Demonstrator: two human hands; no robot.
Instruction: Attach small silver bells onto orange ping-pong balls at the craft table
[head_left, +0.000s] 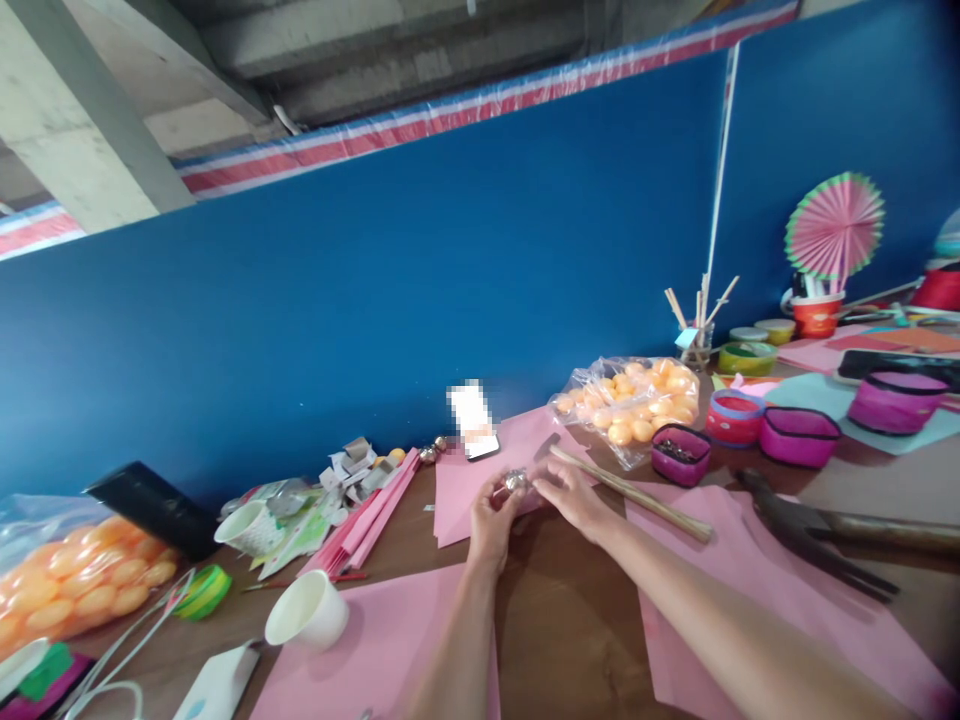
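Observation:
My left hand (492,515) is closed, pinching a small shiny metal ball (516,480) between thumb and fingertips, above the pink paper (457,500). Just to its right is my right hand (571,492), fingers bent and a little apart. Its fingertips are close to the ball, and I see nothing held in them. A small hammer with a wooden handle (637,495) lies beside the right hand, partly behind it. Similar shiny balls (433,450) lie past the left hand, near a phone (474,420).
Bagged orange balls (634,400) stand behind, with a pink zip case of small dark pieces (680,455) nearby. A large claw hammer (817,525) lies at right. To the left are a white paper cup (307,610), folded pink paper strips (367,520) and green tape (204,592). A blue partition (375,300) rises behind.

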